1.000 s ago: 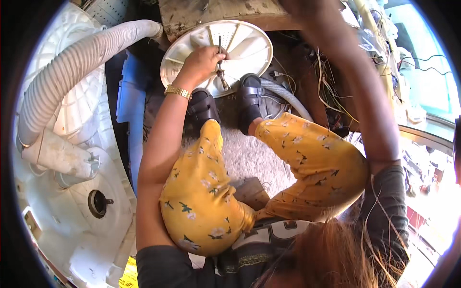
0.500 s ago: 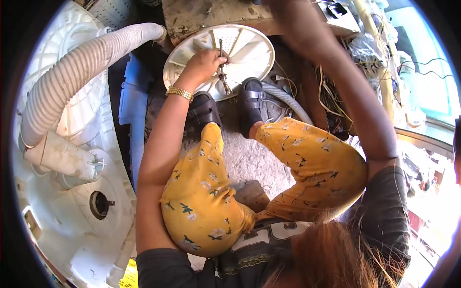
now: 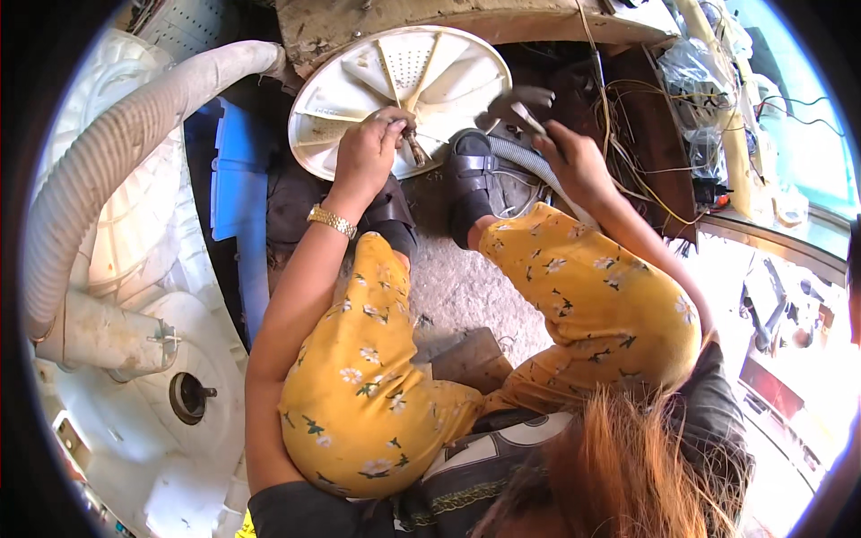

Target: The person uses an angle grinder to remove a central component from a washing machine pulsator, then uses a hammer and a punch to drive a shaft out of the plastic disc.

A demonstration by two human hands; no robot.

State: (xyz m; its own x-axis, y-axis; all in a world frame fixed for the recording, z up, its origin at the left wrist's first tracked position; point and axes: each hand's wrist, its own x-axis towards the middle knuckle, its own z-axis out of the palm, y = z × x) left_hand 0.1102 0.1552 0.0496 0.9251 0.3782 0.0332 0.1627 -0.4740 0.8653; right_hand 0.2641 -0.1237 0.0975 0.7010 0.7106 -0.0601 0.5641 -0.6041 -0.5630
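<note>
My left hand [image 3: 369,151], with a gold watch at its wrist, is closed around a thin metal rod. Most of that rod is hidden by the fingers; its brownish, knobbed end [image 3: 416,152] pokes out below them. Behind it leans a round white ribbed plastic disc [image 3: 453,72] with patches of small holes, like a washing machine pulsator. In my right hand [image 3: 578,166] is a hammer [image 3: 520,103], gripped by the handle. The hammer's dark head is raised above my right sandal, just right of the disc and apart from the rod.
To the left stands a large white plastic tub [image 3: 161,430] with a thick ribbed hose [image 3: 117,170]. A blue plastic panel [image 3: 240,170] sits beside it. A wooden bench [image 3: 359,27] edges the far side. Loose wires [image 3: 628,170] and a grey hose [image 3: 529,166] lie to the right.
My right hand has come down from the far edge, and the hammer now shows in it. The rod, earlier sticking up above my left fist, is now mostly covered by it.
</note>
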